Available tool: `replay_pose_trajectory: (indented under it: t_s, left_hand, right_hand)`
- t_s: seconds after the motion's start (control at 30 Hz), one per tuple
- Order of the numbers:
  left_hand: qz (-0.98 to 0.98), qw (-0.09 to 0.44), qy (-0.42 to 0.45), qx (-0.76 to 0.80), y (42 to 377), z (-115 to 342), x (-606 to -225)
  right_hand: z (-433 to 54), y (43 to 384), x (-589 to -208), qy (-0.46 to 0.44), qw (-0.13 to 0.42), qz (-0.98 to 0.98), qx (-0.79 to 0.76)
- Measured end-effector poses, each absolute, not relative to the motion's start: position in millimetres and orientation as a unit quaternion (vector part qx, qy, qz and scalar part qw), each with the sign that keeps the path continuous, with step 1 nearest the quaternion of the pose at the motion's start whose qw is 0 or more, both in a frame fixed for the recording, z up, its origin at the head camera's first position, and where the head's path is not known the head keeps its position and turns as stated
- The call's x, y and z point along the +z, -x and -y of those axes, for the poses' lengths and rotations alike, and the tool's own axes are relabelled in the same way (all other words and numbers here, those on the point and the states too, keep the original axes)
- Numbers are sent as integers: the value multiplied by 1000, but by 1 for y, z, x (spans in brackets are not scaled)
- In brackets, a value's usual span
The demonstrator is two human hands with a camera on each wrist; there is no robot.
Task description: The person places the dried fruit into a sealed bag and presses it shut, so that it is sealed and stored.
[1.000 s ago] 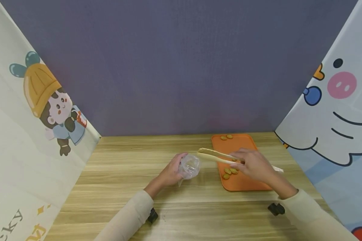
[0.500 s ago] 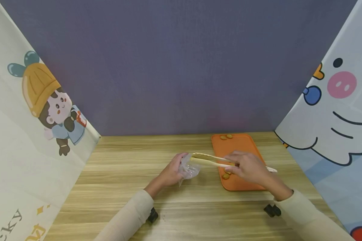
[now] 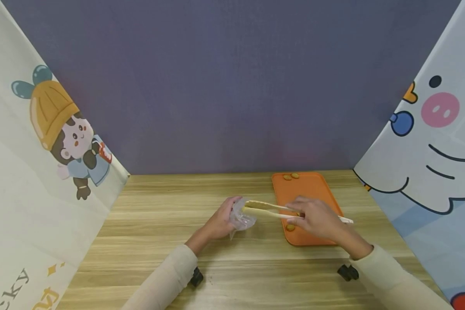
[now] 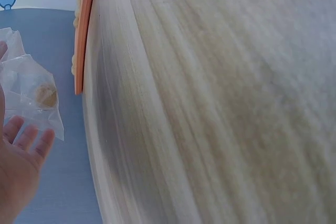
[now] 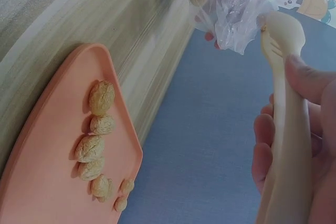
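My left hand holds a clear plastic bag by its side, above the table. Through the film, one wrinkled brownish piece of dried fruit shows in the bag. In my right hand is a pair of cream tongs, gripped along the arms. Their tips reach the bag's mouth, close together; a small brownish edge shows there, but whether they pinch a piece is unclear. An orange tray lies under and beyond the right hand, bearing several wrinkled dried fruits. My right hand partly covers the tray in the head view.
The wood-grain table runs back to a dark blue-grey panel. Printed cartoon panels stand at left and right. A black device sits under the left wrist, another black device under the right.
My right hand has moved left and slightly down, bringing the tongs' tips from beside the bag to its mouth. The left hand and bag have stayed nearly still.
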State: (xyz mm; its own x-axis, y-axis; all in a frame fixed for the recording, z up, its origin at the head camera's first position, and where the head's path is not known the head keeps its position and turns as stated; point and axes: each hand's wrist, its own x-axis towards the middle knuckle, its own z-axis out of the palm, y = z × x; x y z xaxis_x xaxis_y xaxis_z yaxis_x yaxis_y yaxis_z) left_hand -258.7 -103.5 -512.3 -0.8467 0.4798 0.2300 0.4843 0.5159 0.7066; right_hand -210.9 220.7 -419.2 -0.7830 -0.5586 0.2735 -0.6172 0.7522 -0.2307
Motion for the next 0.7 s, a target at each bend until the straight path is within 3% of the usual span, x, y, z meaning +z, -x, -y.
replay_pose_trajectory:
  t_s: [0.7]
  left_hand:
    - [868,20,291,-401,258,104,-516]
  right_hand:
    - [-235,217,-416,-250,52,946,200]
